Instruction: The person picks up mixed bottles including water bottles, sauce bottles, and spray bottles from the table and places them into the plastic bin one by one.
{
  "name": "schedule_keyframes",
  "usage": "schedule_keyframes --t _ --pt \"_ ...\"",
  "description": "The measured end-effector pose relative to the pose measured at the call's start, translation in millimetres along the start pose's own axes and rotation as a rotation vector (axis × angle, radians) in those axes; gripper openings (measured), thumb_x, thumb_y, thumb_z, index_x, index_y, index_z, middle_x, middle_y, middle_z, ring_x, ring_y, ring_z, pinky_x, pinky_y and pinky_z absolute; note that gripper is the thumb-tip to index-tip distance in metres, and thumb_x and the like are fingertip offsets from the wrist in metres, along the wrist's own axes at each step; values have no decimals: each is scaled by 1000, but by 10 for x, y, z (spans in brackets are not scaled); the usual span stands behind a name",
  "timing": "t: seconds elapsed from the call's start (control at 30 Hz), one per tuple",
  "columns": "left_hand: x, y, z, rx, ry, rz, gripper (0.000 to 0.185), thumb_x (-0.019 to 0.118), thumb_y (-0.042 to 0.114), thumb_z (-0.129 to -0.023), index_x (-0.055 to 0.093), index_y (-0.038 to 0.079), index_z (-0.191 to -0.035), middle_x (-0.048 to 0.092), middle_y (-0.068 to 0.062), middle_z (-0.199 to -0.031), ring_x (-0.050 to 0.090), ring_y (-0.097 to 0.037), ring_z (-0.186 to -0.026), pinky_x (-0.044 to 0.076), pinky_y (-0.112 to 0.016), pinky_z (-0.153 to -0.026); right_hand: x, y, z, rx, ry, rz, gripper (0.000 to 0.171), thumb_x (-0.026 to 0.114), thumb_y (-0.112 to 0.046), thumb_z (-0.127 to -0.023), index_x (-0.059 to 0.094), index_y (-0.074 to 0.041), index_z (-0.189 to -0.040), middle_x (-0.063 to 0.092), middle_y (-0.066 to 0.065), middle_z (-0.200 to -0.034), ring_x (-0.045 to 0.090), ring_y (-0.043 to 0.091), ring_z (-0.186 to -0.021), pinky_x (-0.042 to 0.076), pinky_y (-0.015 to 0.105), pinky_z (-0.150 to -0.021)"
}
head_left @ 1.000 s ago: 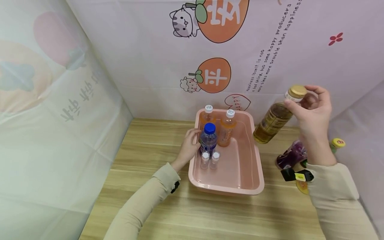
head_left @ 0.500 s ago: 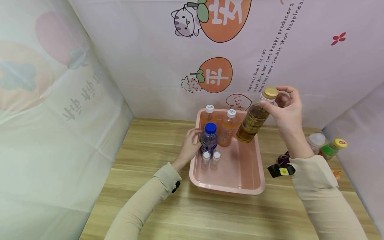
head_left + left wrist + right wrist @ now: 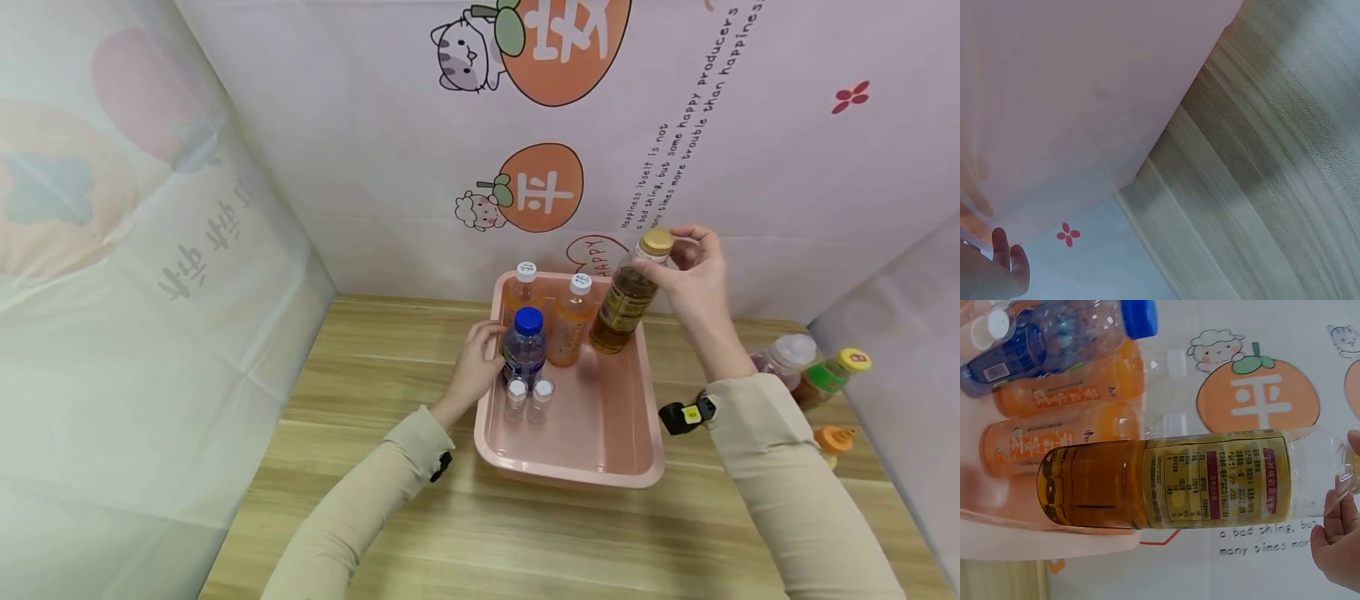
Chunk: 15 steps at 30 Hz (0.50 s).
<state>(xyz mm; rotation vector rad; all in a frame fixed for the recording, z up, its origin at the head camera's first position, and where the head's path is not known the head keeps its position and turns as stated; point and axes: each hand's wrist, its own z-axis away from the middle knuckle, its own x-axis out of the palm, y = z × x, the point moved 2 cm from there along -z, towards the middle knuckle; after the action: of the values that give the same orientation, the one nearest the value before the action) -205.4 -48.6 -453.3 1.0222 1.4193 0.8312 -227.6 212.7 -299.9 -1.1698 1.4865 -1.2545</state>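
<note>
My right hand [image 3: 697, 271] grips the neck of a cooking oil bottle [image 3: 625, 304] just below its gold cap. The bottle leans, its base inside the back right part of the pink basin [image 3: 637, 442]. In the right wrist view, amber oil fills the lower part of the oil bottle [image 3: 1216, 481], below a yellow label. My left hand [image 3: 472, 367] holds the basin's left rim, beside a blue-capped bottle [image 3: 525, 346]. Two orange drink bottles [image 3: 567, 329] with white caps stand behind it. Two small white-capped vials [image 3: 516, 402] stand in front.
To the right on the wooden table [image 3: 360, 533] are a jar with a clear lid [image 3: 793, 350], a yellow-capped bottle [image 3: 828, 375] and an orange-topped squeeze bottle [image 3: 834, 439]. A printed cloth wall [image 3: 390, 167] rises close behind the basin.
My right hand has carried the oil bottle leftward and down, from beyond the basin's right rim to inside its back right part. My left hand stays at the rim.
</note>
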Motion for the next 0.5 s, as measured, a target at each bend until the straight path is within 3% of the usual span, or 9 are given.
schedule_keyframes --t 0.13,0.37,0.5 --pt "1 -3 1 2 -1 1 46 55 -9 -76 59 0 -120 46 -13 -140 43 -33 -134 34 -47 -114 -9 67 -44 28 7 77 46 70 0 -79 44 -26 -106 57 -15 -97 51 2 -99 39 23 -94" --pt "-6 3 4 7 -4 5 46 54 -10 -76 58 -1 -121 46 -14 -140 43 -33 -133 34 -47 -114 1 179 -101 45 32 147 47 70 0 -80 42 -28 -104 55 -17 -96 51 0 -97 40 17 -86" --pt "-6 1 2 5 -7 7 46 54 -9 -76 58 -1 -121 46 -13 -140 43 -33 -134 34 -47 -114 13 237 -126 49 17 198 47 70 -2 -81 40 -30 -104 53 -19 -95 50 -3 -97 40 18 -88"
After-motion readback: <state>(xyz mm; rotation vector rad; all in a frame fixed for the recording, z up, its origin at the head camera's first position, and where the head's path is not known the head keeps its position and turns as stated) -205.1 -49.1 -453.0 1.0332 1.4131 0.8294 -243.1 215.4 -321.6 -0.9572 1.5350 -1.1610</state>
